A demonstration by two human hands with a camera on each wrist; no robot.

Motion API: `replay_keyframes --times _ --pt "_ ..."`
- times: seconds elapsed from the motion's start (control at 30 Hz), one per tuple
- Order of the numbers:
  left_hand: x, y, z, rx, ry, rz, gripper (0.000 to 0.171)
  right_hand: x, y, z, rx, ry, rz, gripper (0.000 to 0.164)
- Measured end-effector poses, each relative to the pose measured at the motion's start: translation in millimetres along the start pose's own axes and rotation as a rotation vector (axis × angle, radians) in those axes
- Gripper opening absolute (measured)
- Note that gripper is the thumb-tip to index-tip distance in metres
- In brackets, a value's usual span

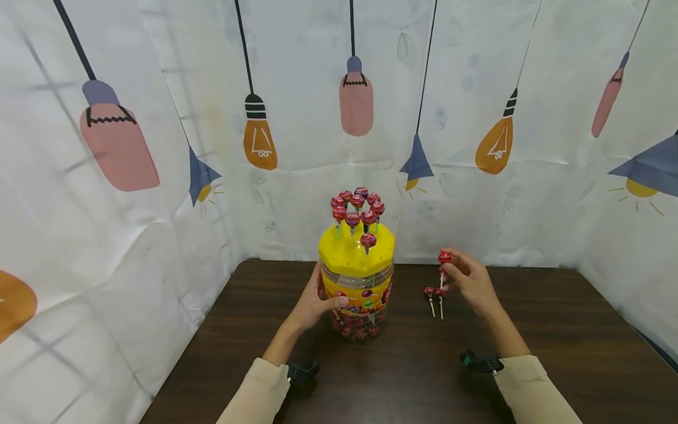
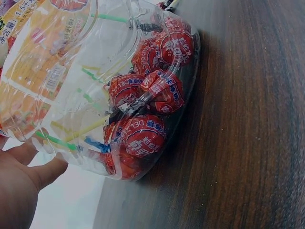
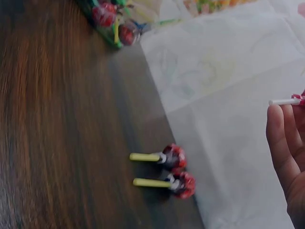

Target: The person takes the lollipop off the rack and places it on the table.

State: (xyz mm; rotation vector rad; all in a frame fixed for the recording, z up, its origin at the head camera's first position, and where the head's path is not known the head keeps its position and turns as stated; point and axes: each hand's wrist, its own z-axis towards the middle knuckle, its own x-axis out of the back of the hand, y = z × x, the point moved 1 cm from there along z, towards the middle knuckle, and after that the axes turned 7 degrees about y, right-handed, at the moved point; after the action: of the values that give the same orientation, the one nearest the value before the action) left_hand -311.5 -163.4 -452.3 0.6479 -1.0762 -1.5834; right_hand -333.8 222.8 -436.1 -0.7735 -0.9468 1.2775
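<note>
A clear plastic candy jar with a yellow lid stands upright on the table, wrapped lollipops visible through its lower wall. Several red lollipops stand upright in the lid. My left hand holds the jar from its left side, thumb across the front label; some of its fingers are hidden behind the jar. To the right, my right hand pinches a red lollipop by its white stick, candy end up. Two more lollipops with yellow sticks lie side by side below that hand.
The dark wooden table runs back to a white cloth printed with hanging lamps. Black straps circle both wrists at the beige sleeves.
</note>
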Motion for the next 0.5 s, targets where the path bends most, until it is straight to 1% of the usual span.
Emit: replay_keyframes --times 0.2,0.5 --pt "-0.2 1.5 0.4 0.007 -0.002 0.001 0.088 5 12 -1 -0.021 -0.029 -0.049 0.043" --pt "-0.3 0.8 -0.2 0.011 0.004 0.011 0.088 15 29 -1 -0.080 -0.053 -0.095 0.045"
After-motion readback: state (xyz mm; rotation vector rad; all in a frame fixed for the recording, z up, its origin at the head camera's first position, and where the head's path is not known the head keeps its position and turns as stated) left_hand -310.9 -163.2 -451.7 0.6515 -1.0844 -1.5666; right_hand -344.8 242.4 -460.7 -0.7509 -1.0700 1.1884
